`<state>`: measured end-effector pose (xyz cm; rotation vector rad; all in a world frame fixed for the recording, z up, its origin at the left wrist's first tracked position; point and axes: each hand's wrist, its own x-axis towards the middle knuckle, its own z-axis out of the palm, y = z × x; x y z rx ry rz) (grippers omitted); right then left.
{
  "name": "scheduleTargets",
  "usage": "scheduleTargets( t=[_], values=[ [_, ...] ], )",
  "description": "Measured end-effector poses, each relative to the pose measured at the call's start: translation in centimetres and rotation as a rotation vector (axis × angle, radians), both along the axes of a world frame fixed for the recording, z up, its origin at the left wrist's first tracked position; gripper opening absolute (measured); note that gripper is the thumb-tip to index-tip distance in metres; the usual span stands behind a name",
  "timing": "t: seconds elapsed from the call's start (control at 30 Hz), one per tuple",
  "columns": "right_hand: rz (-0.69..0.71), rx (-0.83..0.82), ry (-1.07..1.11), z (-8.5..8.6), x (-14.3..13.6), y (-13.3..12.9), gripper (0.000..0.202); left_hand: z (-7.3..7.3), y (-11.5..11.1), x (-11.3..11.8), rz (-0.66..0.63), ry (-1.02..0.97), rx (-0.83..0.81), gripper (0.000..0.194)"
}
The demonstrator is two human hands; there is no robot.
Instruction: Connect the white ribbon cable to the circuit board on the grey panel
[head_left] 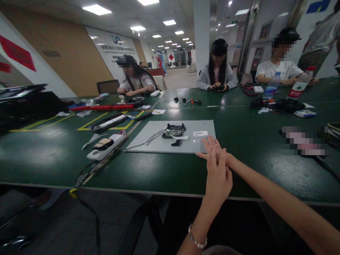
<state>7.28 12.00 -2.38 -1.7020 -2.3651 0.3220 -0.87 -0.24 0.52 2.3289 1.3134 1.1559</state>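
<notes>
Near the front right corner of a flat grey panel (138,141), my right hand (215,147) reaches out with fingers and thumb spread, holding nothing. My left hand (219,173), a beaded bracelet (196,238) on its wrist, lies against the back of the right hand with its fingers stretched out and apart. On the panel sits a black-framed circuit board (174,131) with grey cables (154,136) running off to the left and a white ribbon (180,137) at its front. A small black part (175,143) and white labels (199,134) are beside it.
A white device with a black band (105,147) and cables lie left of the panel. Small tools (192,102) are farther back. Bottles (300,83) and a blurred-out phone-like object (304,141) stand or lie at the right. Three people sit across the green table (159,173).
</notes>
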Motion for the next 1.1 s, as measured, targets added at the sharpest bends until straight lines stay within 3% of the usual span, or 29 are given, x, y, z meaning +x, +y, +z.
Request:
scheduleTargets(
  t=[0.33, 0.43, 0.57, 0.67, 0.8, 0.93, 1.1],
  values=[
    [0.035, -0.009, -0.041, 1.2, -1.7, 0.4, 0.084, -0.1, -0.2, 0.0, 0.025, -0.045, 0.002, 0.073],
    [0.033, 0.008, -0.054, 1.6, -1.7, 0.1, 0.081, 0.0, 0.5, -1.0, 0.041, 0.0, -0.001, 0.076],
    [0.002, 0.064, -0.037, 1.6, -1.8, -0.3, 0.076, 0.3, 3.4, -5.2, 0.152, 0.098, -0.022, 0.064],
    [-0.026, 0.105, -0.01, 1.4, -1.8, -0.5, 0.078, 1.4, 6.5, -9.8, 0.407, 0.233, -0.054, 0.049],
    [-0.024, 0.079, 0.001, 1.3, -1.9, -0.4, 0.081, 3.1, 10.0, -14.0, 0.608, 0.54, -0.243, 0.044],
    [-0.019, 0.082, 0.01, 1.3, -1.9, -0.4, 0.081, 3.6, 12.3, -14.7, 0.628, 0.781, -0.275, 0.045],
    [-0.019, 0.081, 0.004, 1.4, -1.9, -0.5, 0.082, 3.8, 16.3, -15.4, 0.535, 0.866, -0.344, 0.038]
  ],
)
